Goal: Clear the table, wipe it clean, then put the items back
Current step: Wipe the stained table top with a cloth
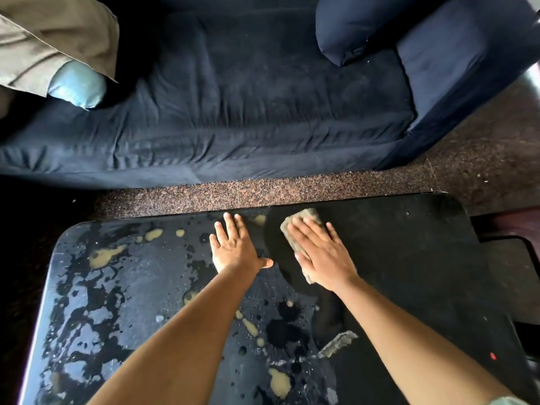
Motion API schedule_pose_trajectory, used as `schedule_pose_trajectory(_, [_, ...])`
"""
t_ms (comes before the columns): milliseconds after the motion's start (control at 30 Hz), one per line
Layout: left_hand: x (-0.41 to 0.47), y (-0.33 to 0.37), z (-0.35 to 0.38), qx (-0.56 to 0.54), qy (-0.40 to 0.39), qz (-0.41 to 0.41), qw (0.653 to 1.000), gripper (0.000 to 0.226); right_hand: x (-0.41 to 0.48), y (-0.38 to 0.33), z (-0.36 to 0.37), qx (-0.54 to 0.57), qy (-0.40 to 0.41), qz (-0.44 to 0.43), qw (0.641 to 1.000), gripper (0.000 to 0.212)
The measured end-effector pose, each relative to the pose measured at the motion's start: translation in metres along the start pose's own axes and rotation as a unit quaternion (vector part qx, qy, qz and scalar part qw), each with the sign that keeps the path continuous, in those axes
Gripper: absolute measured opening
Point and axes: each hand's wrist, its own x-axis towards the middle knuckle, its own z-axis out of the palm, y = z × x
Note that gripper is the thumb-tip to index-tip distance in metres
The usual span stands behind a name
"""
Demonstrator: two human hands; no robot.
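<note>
Black table (pixel 409 258) is the ref pt. Right hand (pixel 321 252) lies flat, fingers spread, pressing a grey-tan cloth (pixel 305 219) onto the tabletop near the far edge, right of centre. Left hand (pixel 236 247) is flat on the top just left of the cloth, fingers splayed, gripping nothing. Table's left half is wet w/ tan splotches (pixel 103 255); right half looks matte. Dark blue sofa (pixel 233 97) sits beyond the far edge, across a strip of speckled carpet (pixel 204 194).

A dark blue sofa (pixel 233 112) with cushions stands on speckled brown carpet (pixel 482 171) in dim light.
</note>
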Motion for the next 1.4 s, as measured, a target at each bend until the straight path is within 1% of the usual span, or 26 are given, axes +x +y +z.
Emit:
schedule_pose_trajectory(67, [0.0,0.0,0.001,-0.001,0.001,-0.001,1.0,0.129,0.006,-0.036,-0.001,0.049,0.022,0.142,0.988,0.063])
schedule_pose_trajectory(100, [0.0,-0.001,0.002,-0.002,0.004,0.0,1.0,0.129,0.004,-0.053,0.001,0.066,0.033,0.162,0.984,0.062])
schedule_pose_trajectory(133, [0.0,-0.002,0.003,-0.004,0.007,0.001,1.0,0.129,-0.003,-0.065,0.003,0.074,0.036,0.147,0.986,0.061])
schedule_pose_trajectory(200, [-0.001,-0.004,0.004,-0.009,0.012,0.007,1.0,0.129,-0.027,-0.064,0.007,0.059,0.022,0.05,0.997,0.06])
schedule_pose_trajectory(267, [-0.001,-0.005,0.002,-0.003,0.016,0.01,1.0,0.13,-0.048,-0.038,0.006,0.016,-0.013,-0.081,0.997,0.064])
schedule_pose_trajectory(333, [0.0,-0.004,0.001,0.005,0.018,0.017,1.0,0.129,-0.052,-0.01,0.003,-0.031,-0.039,-0.133,0.99,0.067])
schedule_pose_trajectory(367, [0.001,-0.004,0.0,0.009,0.02,0.019,1.0,0.128,-0.049,-0.004,0.004,-0.033,-0.033,-0.103,0.994,0.067])
schedule_pose_trajectory(467, [0.001,-0.007,0.0,0.023,0.019,0.028,0.999,0.127,-0.039,-0.039,0.004,0.038,0.004,0.135,0.99,0.064])
schedule_pose_trajectory(500, [0.003,-0.009,0.0,0.026,0.014,0.032,0.999,0.127,-0.037,-0.06,0.004,0.064,0.023,0.188,0.98,0.063])
schedule_pose_trajectory(533, [0.004,-0.011,-0.001,0.03,0.007,0.035,0.999,0.127,-0.039,-0.077,0.005,0.081,0.034,0.202,0.975,0.063])
schedule_pose_trajectory(600, [0.005,-0.014,-0.006,0.042,-0.011,0.041,0.998,0.126,-0.058,-0.091,0.01,0.075,0.027,0.126,0.989,0.062])
schedule_pose_trajectory(667, [0.006,-0.017,-0.012,0.054,-0.024,0.048,0.997,0.124,-0.082,-0.072,0.011,0.039,0.0,-0.024,0.999,0.065])
schedule_pose_trajectory(733, [0.006,-0.016,-0.017,0.066,-0.033,0.052,0.996,0.127,-0.092,-0.043,0.009,-0.007,-0.027,-0.112,0.993,0.067])
schedule_pose_trajectory(767, [0.005,-0.015,-0.018,0.071,-0.036,0.052,0.995,0.13,-0.092,-0.033,0.01,-0.02,-0.027,-0.098,0.995,0.067])
schedule_pose_trajectory(800, [0.004,-0.013,-0.018,0.077,-0.038,0.05,0.995,0.132,-0.089,-0.031,0.01,-0.01,-0.019,-0.034,0.999,0.067])
schedule_pose_trajectory(833, [0.004,-0.011,-0.017,0.08,-0.039,0.046,0.995,0.135,-0.082,-0.039,0.009,0.014,-0.009,0.068,0.998,0.066])
schedule_pose_trajectory(900, [0.003,-0.009,-0.015,0.084,-0.042,0.039,0.995,0.138,-0.066,-0.072,0.007,0.072,0.015,0.246,0.966,0.066])
schedule_pose_trajectory(933, [0.004,-0.008,-0.015,0.088,-0.041,0.04,0.994,0.138,-0.061,-0.089,0.006,0.094,0.026,0.276,0.956,0.067])
schedule_pose_trajectory(967, [0.003,-0.008,-0.014,0.095,-0.04,0.041,0.994,0.138,-0.063,-0.101,0.007,0.104,0.027,0.256,0.961,0.066])
schedule_pose_trajectory(1000, [0.003,-0.008,-0.015,0.1,-0.038,0.044,0.993,0.138,-0.072,-0.106,0.01,0.093,0.017,0.196,0.976,0.065])
schedule_pose_trajectory(1100, [0.002,-0.011,-0.014,0.098,-0.029,0.05,0.994,0.138,-0.111,-0.078,0.011,0.024,-0.005,-0.045,0.999,0.065])
schedule_pose_trajectory(1167, [0.001,-0.011,-0.014,0.09,-0.024,0.051,0.994,0.138,-0.121,-0.05,0.011,-0.026,-0.01,-0.097,0.995,0.067])
schedule_pose_trajectory(1233, [0.001,-0.01,-0.014,0.081,-0.017,0.049,0.995,0.138,-0.116,-0.044,0.012,-0.013,-0.011,0.009,1.0,0.065])
schedule_pose_trajectory(1300, [0.001,-0.011,-0.012,0.062,-0.006,0.048,0.997,0.137,-0.099,-0.066,0.01,0.037,0.006,0.173,0.984,0.064])
schedule_pose_trajectory(1333, [0.0,-0.012,-0.01,0.047,0.004,0.047,0.998,0.137,-0.091,-0.081,0.011,0.059,0.02,0.225,0.972,0.064])
schedule_pose_trajectory(1400, [-0.002,-0.018,-0.001,0.007,0.027,0.044,0.999,0.133,-0.087,-0.103,0.011,0.084,0.028,0.231,0.969,0.066])
